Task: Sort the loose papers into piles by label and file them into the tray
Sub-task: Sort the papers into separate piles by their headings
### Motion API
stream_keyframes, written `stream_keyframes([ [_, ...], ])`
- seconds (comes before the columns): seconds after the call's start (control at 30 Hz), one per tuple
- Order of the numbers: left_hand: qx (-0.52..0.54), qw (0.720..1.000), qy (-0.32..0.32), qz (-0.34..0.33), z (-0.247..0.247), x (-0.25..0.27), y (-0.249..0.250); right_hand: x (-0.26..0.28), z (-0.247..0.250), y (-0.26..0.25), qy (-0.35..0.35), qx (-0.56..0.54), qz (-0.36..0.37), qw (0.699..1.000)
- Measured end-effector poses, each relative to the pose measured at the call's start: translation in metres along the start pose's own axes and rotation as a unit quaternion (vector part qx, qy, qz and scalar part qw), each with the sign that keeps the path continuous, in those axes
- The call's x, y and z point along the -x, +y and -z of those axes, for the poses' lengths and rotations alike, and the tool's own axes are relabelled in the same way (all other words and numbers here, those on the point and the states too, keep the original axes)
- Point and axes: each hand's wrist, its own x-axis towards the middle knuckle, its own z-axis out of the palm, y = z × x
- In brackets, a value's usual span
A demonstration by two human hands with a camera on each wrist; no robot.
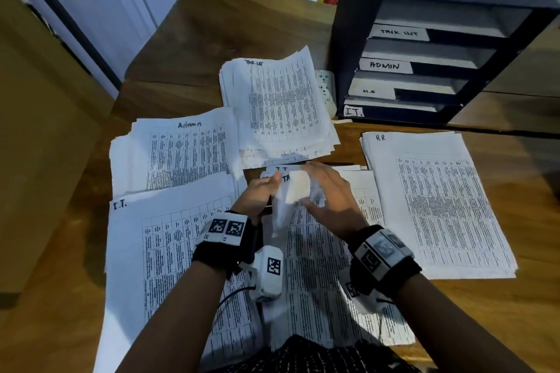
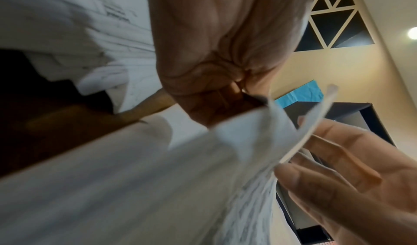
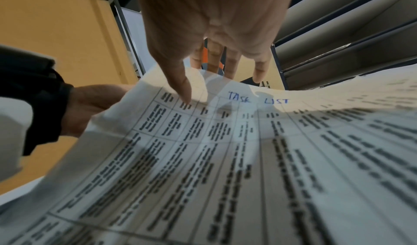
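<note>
Left hand (image 1: pixel 257 191) pinching the white printed "Task List" sheet (image 3: pixel 225 150), right hand (image 1: pixel 328 191) loosely spread: peel singly toward the far Task List pile (image 1: pixel 278 106).

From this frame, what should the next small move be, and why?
Probably carry the lifted white printed sheet to the far Task List pile. It reads "TASK LIST" in the right wrist view, the left hand pinches its corner, and the right hand is at its top edge.
</note>
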Motion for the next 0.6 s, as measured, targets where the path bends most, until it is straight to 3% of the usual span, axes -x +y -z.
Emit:
stream_keyframes([
  [0.17,0.03,0.999,0.023,0.025,0.011,-0.001,0.003,0.021,-0.003,0.004,0.077,-0.059,0.004,0.995],
  [0.2,0.044,0.998,0.029,0.028,0.012,-0.002,0.002,0.027,-0.003,0.006,0.086,-0.062,0.032,0.994],
  [0.3,0.097,0.994,0.042,0.022,0.013,-0.002,0.001,0.041,-0.003,0.001,0.077,0.098,0.146,0.981],
  [0.33,0.1,0.994,0.042,0.019,0.014,-0.007,-0.003,0.042,-0.003,-0.002,0.07,0.1,0.158,0.98],
  [0.47,0.09,0.995,0.024,0.02,0.02,-0.04,-0.038,0.026,-0.001,0.0,0.094,0.072,0.152,0.981],
  [0.6,0.028,1.0,0.009,-0.003,0.009,-0.007,-0.004,0.001,0.005,-0.008,0.057,0.088,0.164,0.981],
])
